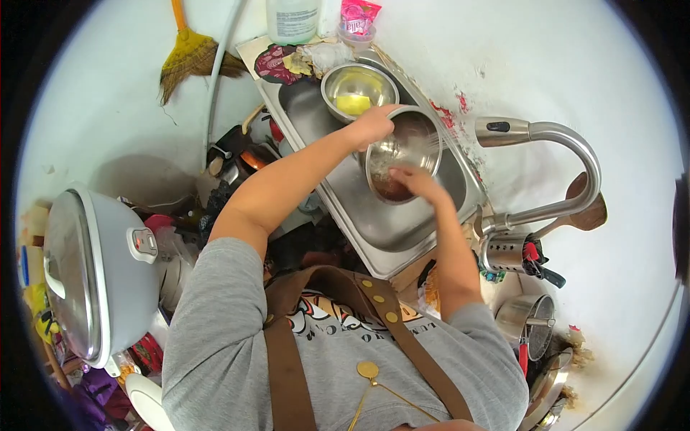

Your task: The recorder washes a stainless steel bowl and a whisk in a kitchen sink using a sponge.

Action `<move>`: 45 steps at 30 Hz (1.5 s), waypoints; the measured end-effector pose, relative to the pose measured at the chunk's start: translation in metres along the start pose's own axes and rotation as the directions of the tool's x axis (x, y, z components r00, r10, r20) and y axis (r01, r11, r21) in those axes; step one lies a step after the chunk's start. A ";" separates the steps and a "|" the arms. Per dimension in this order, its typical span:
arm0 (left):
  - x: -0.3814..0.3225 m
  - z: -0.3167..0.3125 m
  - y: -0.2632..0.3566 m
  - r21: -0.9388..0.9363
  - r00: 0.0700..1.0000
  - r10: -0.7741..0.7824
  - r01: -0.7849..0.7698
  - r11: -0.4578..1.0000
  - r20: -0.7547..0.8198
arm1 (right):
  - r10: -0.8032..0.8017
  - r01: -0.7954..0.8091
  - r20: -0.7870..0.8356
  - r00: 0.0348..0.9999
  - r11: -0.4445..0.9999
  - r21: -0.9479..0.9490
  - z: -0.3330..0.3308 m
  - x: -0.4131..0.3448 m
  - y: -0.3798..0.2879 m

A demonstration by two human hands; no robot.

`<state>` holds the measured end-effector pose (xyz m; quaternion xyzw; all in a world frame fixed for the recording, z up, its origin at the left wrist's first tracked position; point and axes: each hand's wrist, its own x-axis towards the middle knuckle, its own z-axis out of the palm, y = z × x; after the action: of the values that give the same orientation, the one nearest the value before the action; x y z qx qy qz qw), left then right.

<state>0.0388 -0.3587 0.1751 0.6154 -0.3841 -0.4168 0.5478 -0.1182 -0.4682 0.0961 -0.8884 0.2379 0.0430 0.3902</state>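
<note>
Over the stainless steel sink (372, 231), my left hand (374, 127) grips the rim of a metal bowl (409, 143), which is tilted on its side. Water appears to run into this bowl from the faucet (504, 132). My right hand (412, 182) is inside the bowl near its lower wall, blurred, with its fingertips against a reddish-brown area; whether it holds anything cannot be told. Just behind my left hand, a second metal bowl (360, 78) contains a yellow sponge (353, 104).
Crumpled cloths (277, 63) lie at the sink's far edge, beside a large plastic bottle (294, 21). A metal utensil holder (504, 253) and a pot (525, 326) stand at the right. A rice cooker (129, 291) stands at the left.
</note>
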 end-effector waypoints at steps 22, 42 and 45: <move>0.020 0.025 -0.045 -0.457 0.998 -0.015 0.038 0.888 0.055 | 0.041 -0.169 -0.258 0.965 0.851 -0.497 -0.040 0.049 0.024; 0.022 0.040 -0.082 -0.518 0.956 0.042 -0.193 0.833 -0.290 | 0.137 -0.396 0.374 0.917 0.211 0.894 0.030 0.041 -0.003; 0.033 0.045 -0.080 -0.190 0.970 0.078 -0.123 0.974 -0.229 | -0.016 -0.031 0.028 0.999 -0.314 0.949 0.005 0.049 0.033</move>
<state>0.0101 -0.3966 0.0905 0.5782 -0.3075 -0.3546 0.6674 -0.0890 -0.5029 0.0579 -0.2015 0.1744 -0.1523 0.9517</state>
